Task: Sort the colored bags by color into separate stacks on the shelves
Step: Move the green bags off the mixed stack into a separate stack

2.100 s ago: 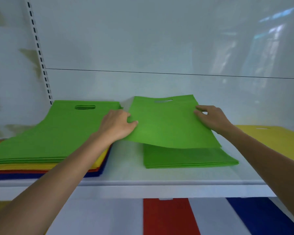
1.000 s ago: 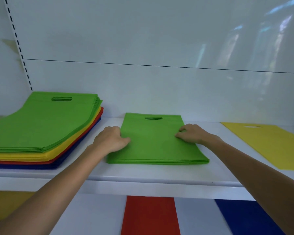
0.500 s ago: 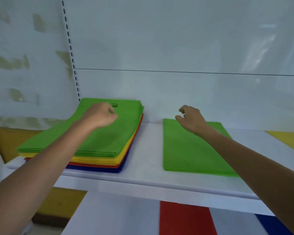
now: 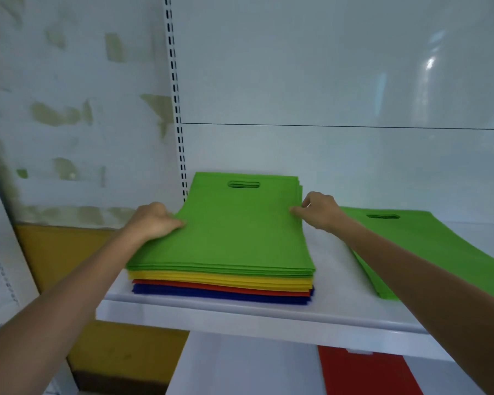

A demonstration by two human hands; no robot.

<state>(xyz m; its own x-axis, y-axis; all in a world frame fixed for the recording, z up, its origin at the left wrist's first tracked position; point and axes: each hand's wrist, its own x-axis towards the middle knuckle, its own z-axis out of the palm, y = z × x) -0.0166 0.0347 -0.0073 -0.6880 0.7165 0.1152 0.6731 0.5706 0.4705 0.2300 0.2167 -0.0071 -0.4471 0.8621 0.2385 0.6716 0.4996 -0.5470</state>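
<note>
So the left grip [image 4: 154, 220] is clenched round the left edge of the top green bag [image 4: 240, 232], the one sitting on the mixed pile [image 4: 223, 283] at the left end of the shelf [image 4: 240, 315]. That pile still goes green, then yellow, red and blue at the bottom, so there's plenty left in it. Over on the other side, the right grip [image 4: 320, 212] is pinching the same bag's right edge with its fingertips, though I honestly can't tell if it's got one layer or a few. Further right, the sorted green stack [image 4: 428, 246] lies flat on the same shelf, well apart from the pile, with nobody touching it. That's the bit that changed: a second ago both hands were down on that green stack squaring it up, then they lifted off and swung left, and now they're on the pile. I'd read that as the last green bag being delivered and the next round starting. Next move is probably peeling this one off clean without dragging the layers underneath along.
</note>
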